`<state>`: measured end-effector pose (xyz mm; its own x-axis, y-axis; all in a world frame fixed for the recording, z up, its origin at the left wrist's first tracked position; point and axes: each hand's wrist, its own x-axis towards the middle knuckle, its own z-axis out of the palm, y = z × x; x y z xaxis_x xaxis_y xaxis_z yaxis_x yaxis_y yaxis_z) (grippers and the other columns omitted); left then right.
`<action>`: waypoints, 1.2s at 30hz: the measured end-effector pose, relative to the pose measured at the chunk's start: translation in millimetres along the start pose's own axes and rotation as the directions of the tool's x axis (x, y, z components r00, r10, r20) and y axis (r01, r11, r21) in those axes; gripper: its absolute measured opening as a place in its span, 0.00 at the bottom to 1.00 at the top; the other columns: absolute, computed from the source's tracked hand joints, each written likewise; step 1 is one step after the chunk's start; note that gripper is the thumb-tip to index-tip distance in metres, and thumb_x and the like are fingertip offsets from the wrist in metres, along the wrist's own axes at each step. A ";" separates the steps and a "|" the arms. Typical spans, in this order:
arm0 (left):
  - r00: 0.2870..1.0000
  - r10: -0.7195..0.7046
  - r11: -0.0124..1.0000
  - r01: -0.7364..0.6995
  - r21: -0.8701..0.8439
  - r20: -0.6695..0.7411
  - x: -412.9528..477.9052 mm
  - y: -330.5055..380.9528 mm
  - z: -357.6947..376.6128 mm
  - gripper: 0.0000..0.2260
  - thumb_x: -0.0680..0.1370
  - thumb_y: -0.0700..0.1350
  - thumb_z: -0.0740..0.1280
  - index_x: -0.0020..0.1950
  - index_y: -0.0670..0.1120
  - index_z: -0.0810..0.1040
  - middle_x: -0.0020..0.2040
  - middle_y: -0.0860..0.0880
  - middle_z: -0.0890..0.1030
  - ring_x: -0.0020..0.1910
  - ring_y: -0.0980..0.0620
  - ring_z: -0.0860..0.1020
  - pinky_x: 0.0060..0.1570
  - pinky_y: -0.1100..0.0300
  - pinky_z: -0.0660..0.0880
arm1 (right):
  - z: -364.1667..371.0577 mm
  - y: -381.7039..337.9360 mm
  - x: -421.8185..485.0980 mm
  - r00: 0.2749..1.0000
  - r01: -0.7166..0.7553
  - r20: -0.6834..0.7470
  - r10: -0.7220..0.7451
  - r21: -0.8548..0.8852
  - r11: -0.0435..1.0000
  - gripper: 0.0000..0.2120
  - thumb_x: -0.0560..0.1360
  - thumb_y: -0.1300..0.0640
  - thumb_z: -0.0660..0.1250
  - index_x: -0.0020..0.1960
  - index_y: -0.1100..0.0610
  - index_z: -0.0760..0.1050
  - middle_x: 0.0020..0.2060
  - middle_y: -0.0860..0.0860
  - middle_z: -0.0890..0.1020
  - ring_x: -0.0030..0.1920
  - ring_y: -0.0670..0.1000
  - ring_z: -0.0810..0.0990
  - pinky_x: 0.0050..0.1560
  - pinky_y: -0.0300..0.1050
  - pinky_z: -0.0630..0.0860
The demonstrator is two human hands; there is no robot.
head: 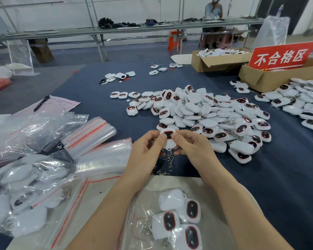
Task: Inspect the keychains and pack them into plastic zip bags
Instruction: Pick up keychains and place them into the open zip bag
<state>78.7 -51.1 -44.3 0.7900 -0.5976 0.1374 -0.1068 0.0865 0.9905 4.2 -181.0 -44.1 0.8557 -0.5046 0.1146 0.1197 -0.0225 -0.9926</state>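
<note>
White keychain (168,139) is pinched at its edges by both the left hand (146,150) and the right hand (193,147). Its long axis points away and its clasp end hangs down. The part-filled zip bag (146,210) lies nearer the person, between the forearms.

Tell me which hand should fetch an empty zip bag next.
Left, probably. The left hand sits beside the stacks of empty zip bags; the right hand would have to cross over it, and it too pinches the keychain.
</note>
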 end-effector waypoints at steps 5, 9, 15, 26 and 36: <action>0.997 0.023 1.000 -0.023 -0.006 0.070 -0.8 0.8 -0.6 0.09 0.80 0.41 0.69 0.58 0.52 0.81 0.51 0.54 0.86 0.48 0.58 0.84 0.46 0.67 0.78 | -1.7 2.0 -0.1 0.999 -0.033 -0.012 0.033 0.040 0.999 0.10 0.79 0.54 0.69 0.45 0.43 0.86 0.37 0.48 0.85 0.38 0.43 0.81 0.43 0.37 0.81; 0.997 0.045 0.998 -0.047 0.029 0.061 -0.6 0.4 -1.4 0.10 0.80 0.41 0.69 0.56 0.56 0.81 0.49 0.55 0.86 0.45 0.60 0.82 0.46 0.68 0.77 | -2.7 3.4 -0.3 0.999 -0.052 -0.004 0.052 0.047 0.998 0.07 0.79 0.54 0.70 0.46 0.47 0.86 0.37 0.48 0.85 0.38 0.44 0.81 0.43 0.37 0.80; 0.998 0.046 0.997 -0.049 0.055 0.052 -0.2 0.9 -2.0 0.12 0.80 0.41 0.69 0.51 0.60 0.83 0.46 0.54 0.86 0.42 0.60 0.80 0.44 0.69 0.77 | -3.1 4.8 0.2 0.999 -0.047 0.010 0.047 0.029 0.998 0.08 0.79 0.55 0.69 0.46 0.47 0.86 0.37 0.47 0.85 0.39 0.44 0.81 0.45 0.38 0.81; 0.998 0.063 0.995 -0.061 0.077 -0.014 -0.6 -0.3 -1.2 0.10 0.80 0.41 0.70 0.58 0.54 0.82 0.52 0.55 0.85 0.50 0.58 0.82 0.48 0.67 0.77 | -2.8 3.6 -0.6 0.998 -0.012 0.056 0.010 0.040 0.999 0.10 0.82 0.53 0.66 0.51 0.44 0.85 0.42 0.48 0.86 0.45 0.46 0.83 0.51 0.40 0.81; 0.990 0.120 0.983 -0.109 0.146 -0.069 -1.2 -2.7 -0.1 0.19 0.78 0.31 0.67 0.49 0.57 0.83 0.56 0.49 0.81 0.48 0.42 0.81 0.52 0.40 0.78 | -6.5 8.9 -3.5 0.947 -0.087 0.319 0.022 0.191 0.978 0.17 0.78 0.51 0.69 0.66 0.44 0.77 0.64 0.49 0.82 0.67 0.49 0.78 0.67 0.38 0.72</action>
<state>78.1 -50.6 -47.0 0.8112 -0.5267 0.2542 -0.2792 0.0332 0.9596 -1.0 -185.1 -53.6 0.9741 -0.2030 0.0999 0.1386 0.1862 -0.9727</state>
